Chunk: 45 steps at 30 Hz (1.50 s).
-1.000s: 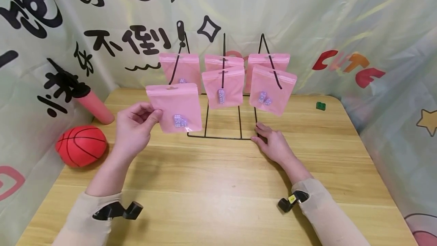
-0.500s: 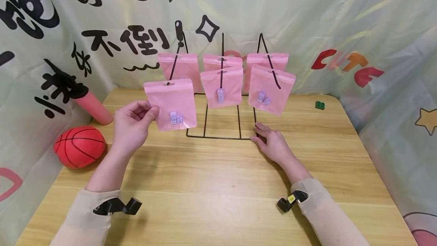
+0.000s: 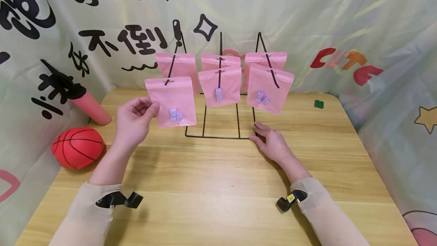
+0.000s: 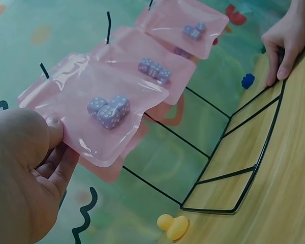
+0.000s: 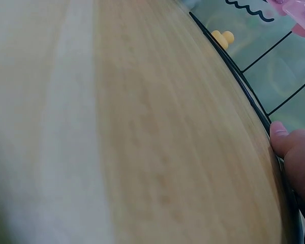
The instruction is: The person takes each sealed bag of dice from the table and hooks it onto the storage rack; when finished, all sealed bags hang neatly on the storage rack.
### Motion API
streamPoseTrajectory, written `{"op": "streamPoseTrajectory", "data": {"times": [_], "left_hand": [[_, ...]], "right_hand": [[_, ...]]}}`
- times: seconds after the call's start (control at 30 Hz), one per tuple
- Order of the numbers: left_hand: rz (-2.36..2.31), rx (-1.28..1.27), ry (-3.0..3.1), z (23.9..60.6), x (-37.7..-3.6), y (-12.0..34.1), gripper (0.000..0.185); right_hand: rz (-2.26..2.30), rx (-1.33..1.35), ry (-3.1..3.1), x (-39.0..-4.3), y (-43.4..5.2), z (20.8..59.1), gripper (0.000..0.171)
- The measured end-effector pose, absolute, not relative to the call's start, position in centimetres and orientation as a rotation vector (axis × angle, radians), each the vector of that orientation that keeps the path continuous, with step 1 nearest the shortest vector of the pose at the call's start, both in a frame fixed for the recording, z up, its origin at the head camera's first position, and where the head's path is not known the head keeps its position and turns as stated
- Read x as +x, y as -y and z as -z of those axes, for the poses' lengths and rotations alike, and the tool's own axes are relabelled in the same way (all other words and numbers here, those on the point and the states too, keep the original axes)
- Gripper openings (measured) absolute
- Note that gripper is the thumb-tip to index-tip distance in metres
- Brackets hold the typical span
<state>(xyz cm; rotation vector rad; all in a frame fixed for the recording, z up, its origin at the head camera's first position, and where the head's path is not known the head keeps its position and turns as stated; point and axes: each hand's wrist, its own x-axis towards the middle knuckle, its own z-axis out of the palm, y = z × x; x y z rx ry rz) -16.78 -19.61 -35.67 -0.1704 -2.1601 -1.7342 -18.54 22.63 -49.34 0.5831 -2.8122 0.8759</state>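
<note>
My left hand (image 3: 151,110) pinches the left edge of a pink zip bag (image 3: 172,101) between thumb and fingers and holds it upright. Small purple dice (image 3: 175,115) lie in its bottom. The bag's top hole sits at the tip of the left front hook of a black wire rack (image 3: 218,137). In the left wrist view the same bag (image 4: 101,109) stands in front of my left hand (image 4: 51,137). My right hand (image 3: 264,136) rests with its fingers on the rack's front right base corner, and its thumb (image 5: 282,134) lies against the wire.
Several more pink bags with dice (image 3: 218,86) hang on the rack's hooks. On the wooden table (image 3: 218,185) a red ball (image 3: 77,147) and a pink cylinder (image 3: 90,107) lie at the left, a green block (image 3: 319,104) at the back right. A yellow duck (image 4: 173,226) sits behind the rack.
My left hand has carried the pink bag slightly up and back, so its top hole now meets the left front hook. The right hand has stayed on the rack base.
</note>
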Motion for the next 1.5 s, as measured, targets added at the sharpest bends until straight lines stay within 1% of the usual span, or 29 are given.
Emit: {"op": "streamPoseTrajectory", "data": {"times": [0.37, 0.97, 1.3, 1.5], "left_hand": [[1.748, -0.165, 2.151, 36.1, -19.2, 19.5, 0.02], [1.793, -0.161, 2.085, 36.3, -21.6, 19.0, 0.019], [1.78, -0.114, 2.08, 36.1, -21.8, 19.0, 0.018], [1.766, -0.103, 2.107, 36.5, -21.3, 19.2, 0.024]], "right_hand": [[-0.868, 0.588, 2.807, -18.7, -22.7, 49.6, 0.05], [-0.867, 0.587, 2.825, -18.7, -22.7, 49.6, 0.051], [-0.874, 0.604, 2.81, -18.9, -22.4, 49.6, 0.05], [-0.878, 0.595, 2.814, -18.8, -22.5, 49.5, 0.05]]}}
